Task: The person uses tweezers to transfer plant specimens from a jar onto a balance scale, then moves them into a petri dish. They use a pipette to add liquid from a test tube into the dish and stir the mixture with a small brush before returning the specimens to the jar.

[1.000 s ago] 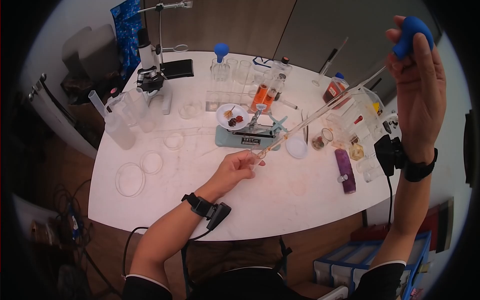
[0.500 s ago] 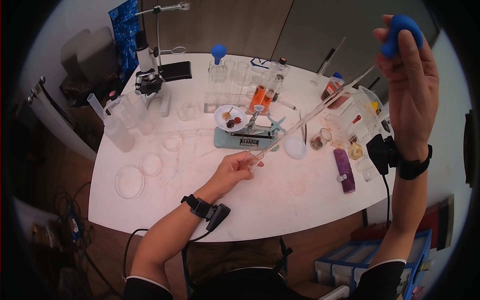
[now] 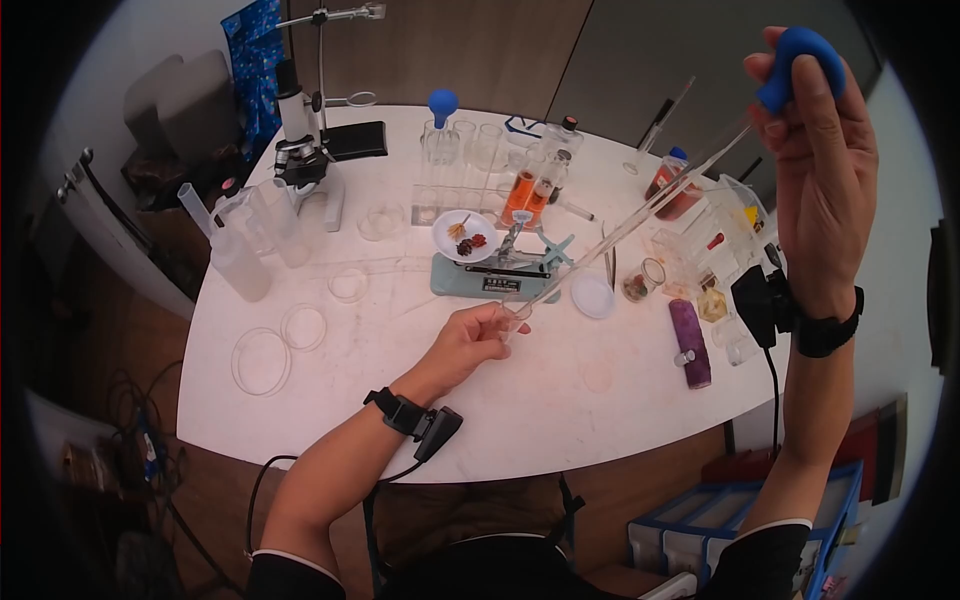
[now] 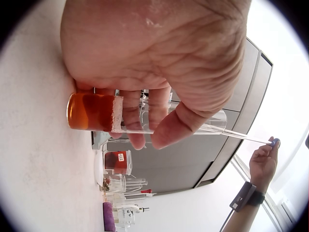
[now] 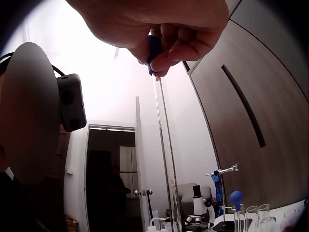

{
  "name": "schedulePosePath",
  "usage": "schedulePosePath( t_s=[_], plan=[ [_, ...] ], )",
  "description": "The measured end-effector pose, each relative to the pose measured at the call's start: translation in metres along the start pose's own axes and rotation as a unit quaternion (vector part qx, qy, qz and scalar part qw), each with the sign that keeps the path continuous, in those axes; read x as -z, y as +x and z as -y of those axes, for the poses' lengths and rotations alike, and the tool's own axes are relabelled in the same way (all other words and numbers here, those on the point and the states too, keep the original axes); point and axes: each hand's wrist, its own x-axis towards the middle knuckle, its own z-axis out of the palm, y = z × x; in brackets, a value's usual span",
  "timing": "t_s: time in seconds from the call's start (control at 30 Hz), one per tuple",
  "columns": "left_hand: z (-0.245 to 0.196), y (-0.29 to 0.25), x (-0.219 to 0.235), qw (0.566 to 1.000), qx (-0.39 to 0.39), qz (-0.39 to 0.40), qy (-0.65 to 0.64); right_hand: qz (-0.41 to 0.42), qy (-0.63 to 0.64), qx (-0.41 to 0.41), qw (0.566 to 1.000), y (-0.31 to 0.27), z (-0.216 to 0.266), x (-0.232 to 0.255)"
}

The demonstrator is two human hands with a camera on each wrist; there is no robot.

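My left hand [image 3: 462, 345] grips a clear test tube [image 4: 140, 118] low over the front middle of the table. Orange liquid [image 4: 91, 113] fills the tube's lower part, topped by a pale, frothy band. At the upper right, my right hand [image 3: 832, 200] is raised and squeezes a blue rubber bulb [image 3: 803, 68] between thumb and fingers. Below the bulb a long glass pipette [image 3: 640, 215] slants down to the left, its lower end inside the mouth of the test tube. The right wrist view shows the pipette [image 5: 162, 130] hanging from under the fingers.
Behind the left hand stands a balance [image 3: 480, 283] with a white dish [image 3: 452, 230] of dried bits. Tubes of orange liquid [image 3: 522, 195], a microscope [image 3: 295, 130], plastic bottles [image 3: 238, 265], petri dishes [image 3: 262, 360], a small jar [image 3: 643, 280] and a purple object [image 3: 690, 342] surround it.
My right hand has shifted a little left with the bulb, and the pipette's upper end has moved with it. The left hand and test tube hold nearly the same place.
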Motion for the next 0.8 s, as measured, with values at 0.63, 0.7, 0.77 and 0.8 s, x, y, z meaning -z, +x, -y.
schedulePosePath(
  t_s=[0.63,0.7,0.77,0.8],
  plan=[
    [0.006,0.001,0.004,1.000,-0.007,0.014,0.003,0.008,-0.011,-0.004,1.000,0.002,0.001,-0.011],
    [0.004,0.001,0.003,1.000,-0.002,0.010,0.003,0.008,-0.014,-0.006,1.000,0.003,0.003,-0.013],
    [0.003,0.001,0.003,1.000,0.001,0.009,0.005,-0.035,-0.026,0.027,0.999,0.000,0.008,-0.031],
    [0.002,0.001,0.003,1.000,0.002,0.010,0.008,-0.036,-0.027,0.028,0.999,0.000,0.008,-0.031]
  ],
)
